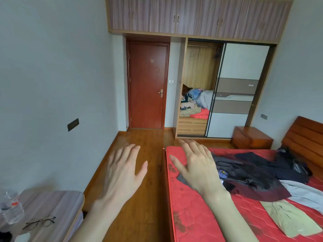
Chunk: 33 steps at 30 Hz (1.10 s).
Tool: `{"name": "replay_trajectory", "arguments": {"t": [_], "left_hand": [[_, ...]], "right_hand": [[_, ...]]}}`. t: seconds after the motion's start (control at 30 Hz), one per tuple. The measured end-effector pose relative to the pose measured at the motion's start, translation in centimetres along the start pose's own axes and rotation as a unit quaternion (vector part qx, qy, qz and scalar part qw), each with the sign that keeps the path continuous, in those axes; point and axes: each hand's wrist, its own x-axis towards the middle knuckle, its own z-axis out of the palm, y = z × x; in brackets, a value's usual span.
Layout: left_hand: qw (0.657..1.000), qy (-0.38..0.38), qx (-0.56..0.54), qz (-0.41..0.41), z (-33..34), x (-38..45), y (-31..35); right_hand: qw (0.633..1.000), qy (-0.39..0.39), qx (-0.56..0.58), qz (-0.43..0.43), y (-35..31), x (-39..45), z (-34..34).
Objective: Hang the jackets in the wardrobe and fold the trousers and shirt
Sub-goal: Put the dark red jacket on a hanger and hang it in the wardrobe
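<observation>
Clothes pile on bed, just beyond right hand.

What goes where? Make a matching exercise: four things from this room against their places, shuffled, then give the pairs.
Things:
1. glasses
2. dark clothes pile
3. empty hangers
4. nightstand

Places:
A. on the wardrobe rail
B. on the red mattress
C. on the striped desk, lower left
D. on the floor beside the headboard

Pairs: 1-C, 2-B, 3-A, 4-D
</observation>
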Motion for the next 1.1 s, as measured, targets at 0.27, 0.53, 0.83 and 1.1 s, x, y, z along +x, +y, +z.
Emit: {"name": "replay_trajectory", "arguments": {"t": [0.27,0.53,0.83,1.1], "left_hand": [[1.0,0.008,0.016,0.004,6.1,7.8,-2.3],[0.999,0.011,0.032,-0.014,12.2,18.3,-4.4],[0.999,-0.003,0.033,-0.034,18.9,25.8,-8.3],[0.999,0.004,0.014,-0.029,26.4,33.8,-14.2]], "right_hand": [[0.999,0.038,0.009,-0.007,2.7,7.8,7.1],[0.999,0.036,0.034,-0.005,6.0,18.0,14.7],[0.998,0.005,0.048,-0.027,6.9,26.6,22.6],[0.998,-0.009,0.046,-0.029,6.6,35.4,31.0]]}}
